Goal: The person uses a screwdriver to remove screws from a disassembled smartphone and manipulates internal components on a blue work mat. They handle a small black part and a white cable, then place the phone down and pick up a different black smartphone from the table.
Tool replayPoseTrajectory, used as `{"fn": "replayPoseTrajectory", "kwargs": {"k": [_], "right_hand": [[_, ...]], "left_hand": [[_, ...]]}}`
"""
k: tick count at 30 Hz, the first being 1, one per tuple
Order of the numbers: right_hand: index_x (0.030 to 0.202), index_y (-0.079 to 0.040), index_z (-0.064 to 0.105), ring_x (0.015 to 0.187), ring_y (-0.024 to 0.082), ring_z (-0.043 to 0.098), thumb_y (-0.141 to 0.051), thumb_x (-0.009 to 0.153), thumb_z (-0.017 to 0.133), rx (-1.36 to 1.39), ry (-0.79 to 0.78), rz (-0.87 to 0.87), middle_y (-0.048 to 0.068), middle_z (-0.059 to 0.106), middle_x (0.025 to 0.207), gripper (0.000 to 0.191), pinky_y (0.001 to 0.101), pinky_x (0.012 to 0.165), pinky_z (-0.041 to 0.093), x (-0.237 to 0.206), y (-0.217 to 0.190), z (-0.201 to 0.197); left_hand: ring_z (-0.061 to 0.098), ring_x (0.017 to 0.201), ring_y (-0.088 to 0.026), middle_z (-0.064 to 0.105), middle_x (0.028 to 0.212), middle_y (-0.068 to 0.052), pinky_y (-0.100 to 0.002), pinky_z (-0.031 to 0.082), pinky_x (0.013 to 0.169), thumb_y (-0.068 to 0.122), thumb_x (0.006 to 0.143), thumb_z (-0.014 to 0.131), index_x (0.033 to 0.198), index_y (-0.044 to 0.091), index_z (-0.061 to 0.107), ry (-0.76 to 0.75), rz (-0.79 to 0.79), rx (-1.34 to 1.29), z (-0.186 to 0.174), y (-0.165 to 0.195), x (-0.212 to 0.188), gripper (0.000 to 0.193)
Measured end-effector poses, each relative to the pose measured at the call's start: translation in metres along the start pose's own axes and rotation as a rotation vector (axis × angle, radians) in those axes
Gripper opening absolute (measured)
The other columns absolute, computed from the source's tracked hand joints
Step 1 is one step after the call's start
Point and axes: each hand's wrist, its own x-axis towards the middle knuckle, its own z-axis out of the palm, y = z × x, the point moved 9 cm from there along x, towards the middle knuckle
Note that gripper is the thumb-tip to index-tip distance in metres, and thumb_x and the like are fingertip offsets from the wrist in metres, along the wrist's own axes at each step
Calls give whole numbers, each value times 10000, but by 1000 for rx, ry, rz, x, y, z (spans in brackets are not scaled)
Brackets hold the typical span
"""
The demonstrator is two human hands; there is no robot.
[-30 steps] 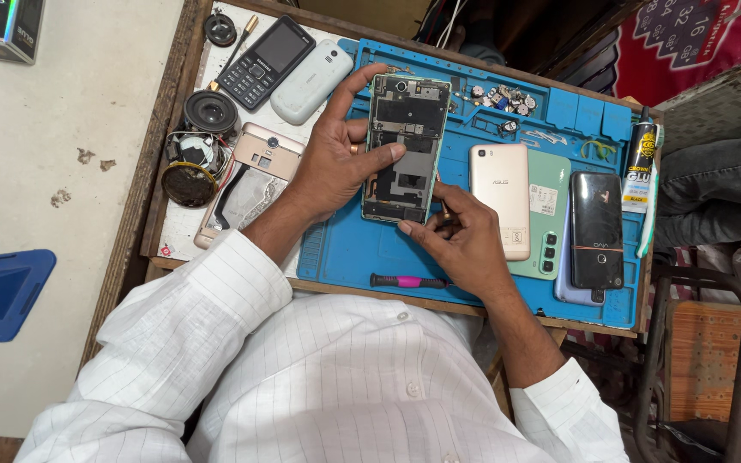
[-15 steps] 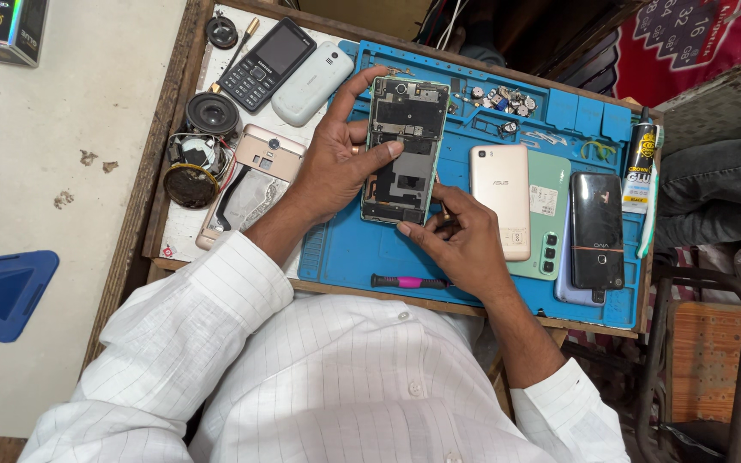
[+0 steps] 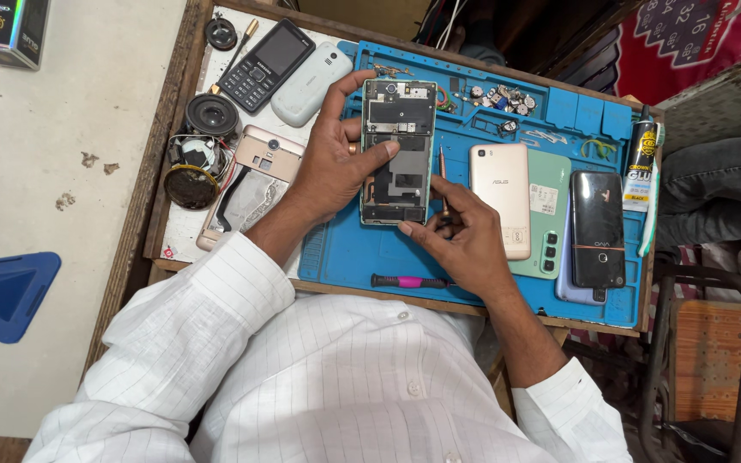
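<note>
An opened smartphone [image 3: 398,120] with its back cover off and its circuit board exposed lies upright on the blue work mat [image 3: 345,249]. My left hand [image 3: 332,163] grips it along its left side, thumb across the middle, fingers curled over the top. My right hand [image 3: 465,236] sits at the phone's lower right corner. It holds a thin brown-handled tool [image 3: 442,176] that points up along the phone's right edge.
On the mat lie a gold phone [image 3: 501,197], a green phone back [image 3: 551,214], a black phone [image 3: 597,227], a pink-handled screwdriver [image 3: 409,281] and small screws [image 3: 499,99]. At left sit a keypad phone [image 3: 266,64], a white phone [image 3: 310,84], a speaker [image 3: 213,114] and a gold cover [image 3: 255,171]. A glue tube [image 3: 641,167] lies at right.
</note>
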Motion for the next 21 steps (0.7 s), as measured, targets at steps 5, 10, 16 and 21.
{"fn": "replayPoseTrajectory", "kwargs": {"k": [5,10,16,21], "right_hand": [[1380,63,584,718,58,646,-130,804,864,15,-2,3,121,709,1065,668,205,583,550,0,-1,0],[1385,59,580,723,62,646,-120,797,866,5,-3,20,126,706,1066,678,207,593,559,0,3,0],[1435,70,543,770,56,643,-97,827,848,133,19,11,134,701,1126,700,198,639,564,0,11,-3],[1463,78,504,792,56,626,-74,825,843,152,42,30,136,690,1170,738,205,647,579,1,19,-4]], "left_hand": [[759,1041,-165,757,1147,-176,-310,682,866,-79,939,707,1571,156,222,-5,20,-2,1,2,0,830],[759,1064,-172,754,1182,-174,-323,688,882,-94,921,726,1561,151,237,-5,17,-4,2,4,-1,842],[768,1077,-176,769,1184,-181,-321,684,889,-92,931,711,1631,203,199,-25,-72,22,0,0,1,917],[747,1106,-169,751,1214,-176,-323,660,926,-145,855,741,1644,243,134,-86,-58,41,5,2,1,1068]]}}
